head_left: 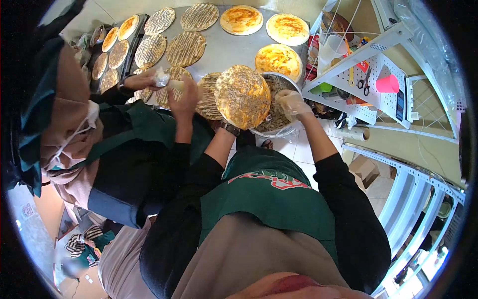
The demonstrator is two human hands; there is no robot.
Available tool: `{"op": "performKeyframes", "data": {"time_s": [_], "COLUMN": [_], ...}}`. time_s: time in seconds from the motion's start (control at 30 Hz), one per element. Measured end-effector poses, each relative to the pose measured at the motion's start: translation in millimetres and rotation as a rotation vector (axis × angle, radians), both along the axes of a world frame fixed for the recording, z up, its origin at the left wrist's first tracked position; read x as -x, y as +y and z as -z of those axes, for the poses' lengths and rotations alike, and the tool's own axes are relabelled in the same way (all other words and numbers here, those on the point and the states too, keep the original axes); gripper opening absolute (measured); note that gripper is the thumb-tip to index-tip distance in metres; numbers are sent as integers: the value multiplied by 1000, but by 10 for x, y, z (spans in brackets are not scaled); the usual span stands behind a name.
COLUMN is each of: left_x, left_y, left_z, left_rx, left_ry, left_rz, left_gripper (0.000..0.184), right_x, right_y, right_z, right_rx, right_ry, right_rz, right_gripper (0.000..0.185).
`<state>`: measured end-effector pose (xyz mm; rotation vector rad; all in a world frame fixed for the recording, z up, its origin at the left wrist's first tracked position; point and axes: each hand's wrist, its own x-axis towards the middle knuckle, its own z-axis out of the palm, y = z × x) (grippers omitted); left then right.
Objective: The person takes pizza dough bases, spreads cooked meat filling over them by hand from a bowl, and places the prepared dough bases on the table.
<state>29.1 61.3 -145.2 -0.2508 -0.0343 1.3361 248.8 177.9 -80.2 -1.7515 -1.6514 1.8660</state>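
Note:
A round flatbread [242, 97], partly covered with brown crumbly topping, lies tilted on my left hand [224, 124]. That hand is mostly hidden beneath the bread; its wrist wears a dark watch. My right hand [293, 105], in a clear plastic glove, is at the right side of a metal bowl [290, 79]. Its fingers are curled over the crumbly topping [278, 117] inside; what they hold is hidden. Bare orange sauce shows on the bread's right and lower parts. The bowl stands close to the bread's right edge and is partly covered by it.
A metal table [226, 44] bears several flatbreads, some striped with pale sauce [185, 49], others with orange sauce [278, 60]. At my left, a co-worker's hands [185, 99] hold a pale piping bag [162, 78]. A white shelf [381, 70] with scissors [367, 83] and a pink cup [387, 84] stands right.

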Motion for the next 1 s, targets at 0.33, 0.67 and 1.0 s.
{"op": "performKeyframes", "data": {"time_s": [0.33,0.67,1.0], "left_x": [-198,-69,5], "left_y": [145,108,68], "left_z": [20,95,160], "left_rx": [6,27,57], "left_ry": [-9,2,14], "left_rz": [22,4,12], "left_gripper": [57,56,55], "right_x": [347,299,296], "right_y": [-63,-456,-681], "right_z": [-612,-476,229], "right_rx": [-497,-1240,-1209], "right_ry": [214,-281,-417], "right_rz": [-118,-485,-266], "right_gripper": [30,24,36]}}
